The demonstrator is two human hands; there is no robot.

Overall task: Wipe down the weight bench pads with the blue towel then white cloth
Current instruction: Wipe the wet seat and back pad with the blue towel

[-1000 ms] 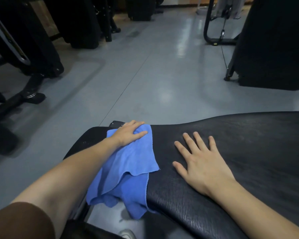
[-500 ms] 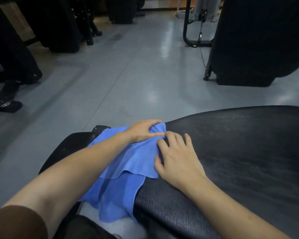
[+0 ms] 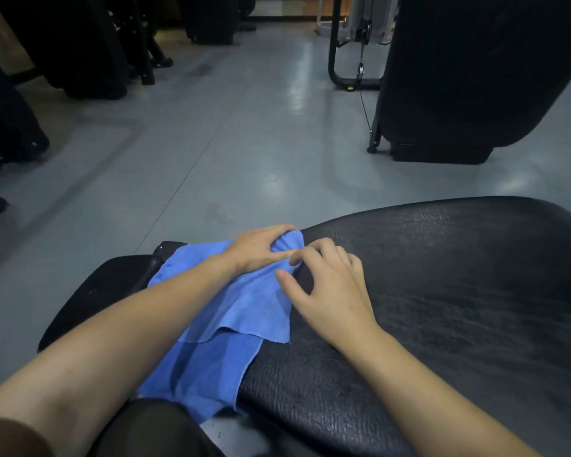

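Observation:
The blue towel (image 3: 231, 311) lies draped over the left end of the large black bench pad (image 3: 442, 291), its lower part hanging off the near edge. My left hand (image 3: 259, 247) bunches the towel's far corner under its fingers. My right hand (image 3: 327, 285) sits just right of it with fingers curled, fingertips touching the towel's right edge and the pad. A smaller black pad (image 3: 106, 288) adjoins on the left, partly under the towel. No white cloth is in view.
Grey gym floor (image 3: 228, 143) stretches ahead. A black padded machine (image 3: 459, 77) stands at the right rear with a cable frame (image 3: 346, 61) beside it. Dark equipment (image 3: 80, 54) lines the left and back.
My right hand moved left from flat on the pad to the towel's edge and curled its fingers. My left hand gathered the towel's far corner. The view shifted right.

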